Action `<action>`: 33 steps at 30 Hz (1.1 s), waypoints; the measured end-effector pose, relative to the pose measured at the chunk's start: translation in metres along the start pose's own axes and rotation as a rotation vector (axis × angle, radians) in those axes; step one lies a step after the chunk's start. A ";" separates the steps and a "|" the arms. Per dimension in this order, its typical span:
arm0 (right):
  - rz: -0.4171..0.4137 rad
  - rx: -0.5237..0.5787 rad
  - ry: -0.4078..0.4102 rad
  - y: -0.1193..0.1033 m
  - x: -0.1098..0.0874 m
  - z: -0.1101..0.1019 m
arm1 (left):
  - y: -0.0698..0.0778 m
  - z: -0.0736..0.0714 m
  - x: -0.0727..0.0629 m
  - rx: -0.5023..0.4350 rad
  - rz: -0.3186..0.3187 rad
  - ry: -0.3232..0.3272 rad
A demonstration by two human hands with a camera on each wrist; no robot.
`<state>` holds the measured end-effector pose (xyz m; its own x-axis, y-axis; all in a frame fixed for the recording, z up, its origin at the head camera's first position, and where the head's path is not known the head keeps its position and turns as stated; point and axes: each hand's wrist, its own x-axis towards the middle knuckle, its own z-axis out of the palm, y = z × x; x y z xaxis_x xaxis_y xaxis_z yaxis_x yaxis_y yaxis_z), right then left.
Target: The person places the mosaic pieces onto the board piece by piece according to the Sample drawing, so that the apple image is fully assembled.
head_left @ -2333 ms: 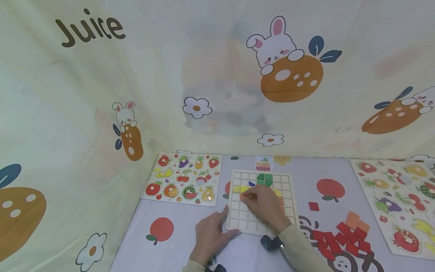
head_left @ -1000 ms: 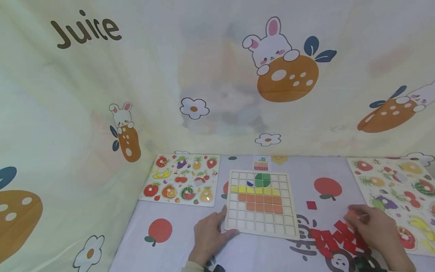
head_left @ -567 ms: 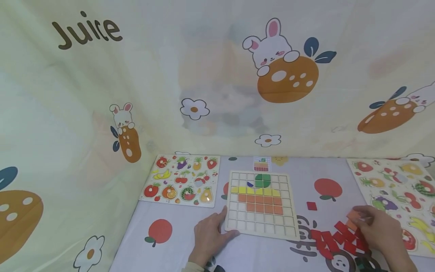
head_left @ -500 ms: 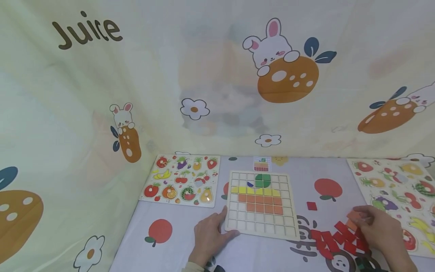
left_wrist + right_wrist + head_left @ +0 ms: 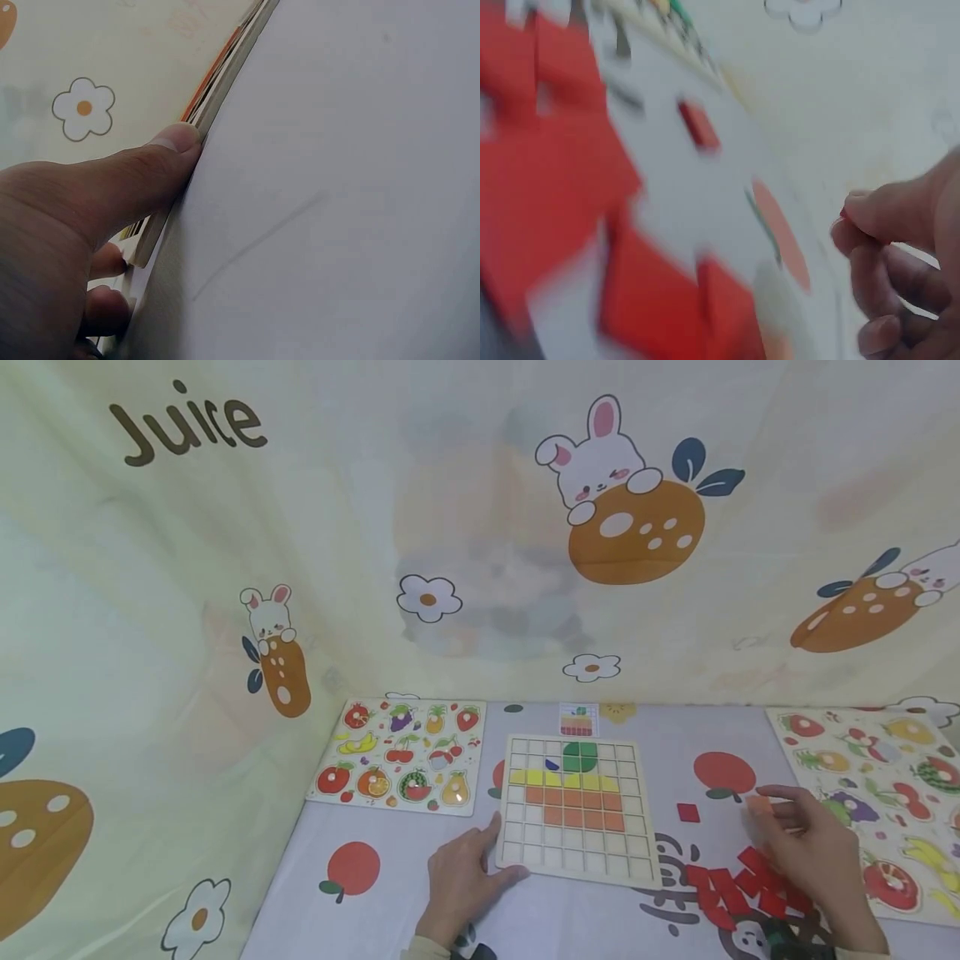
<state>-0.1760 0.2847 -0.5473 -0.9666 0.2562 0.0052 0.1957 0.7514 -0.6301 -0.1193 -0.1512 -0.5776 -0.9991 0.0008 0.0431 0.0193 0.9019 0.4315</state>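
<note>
- So, what just changed?
- Right hand point(image 5: 810, 852) has come up from the red tiles point(image 5: 750, 889), pinching an orange tile point(image 5: 760, 807); a moment ago it was down among them. Reads as pickup done, tile well apart from grid board point(image 5: 595, 841).
- Left?
- Left hand point(image 5: 465, 872) spread at grid board's near-left corner. Left wrist adds thumb point(image 5: 176, 137) pressed on edge.
- Right wrist?
- Blurred; only a red sliver point(image 5: 844, 214) at the pinch. Head shows orange.
</note>
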 end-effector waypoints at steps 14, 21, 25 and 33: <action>-0.201 0.173 -0.040 -0.094 -0.023 0.083 | -0.001 -0.001 0.000 -0.014 -0.003 -0.013; -0.306 0.241 -0.188 -0.136 -0.039 0.116 | 0.000 -0.002 0.000 -0.011 -0.002 -0.015; -0.383 0.228 -0.236 -0.151 -0.044 0.133 | 0.000 -0.001 0.000 -0.014 0.000 -0.012; -0.373 0.110 -0.299 -0.166 -0.047 0.154 | -0.003 0.000 0.001 -0.004 0.012 -0.001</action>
<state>-0.1881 0.0540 -0.5626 -0.9757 -0.2166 0.0332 -0.1764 0.6861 -0.7058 -0.1203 -0.1536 -0.5788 -0.9988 0.0119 0.0476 0.0315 0.9000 0.4347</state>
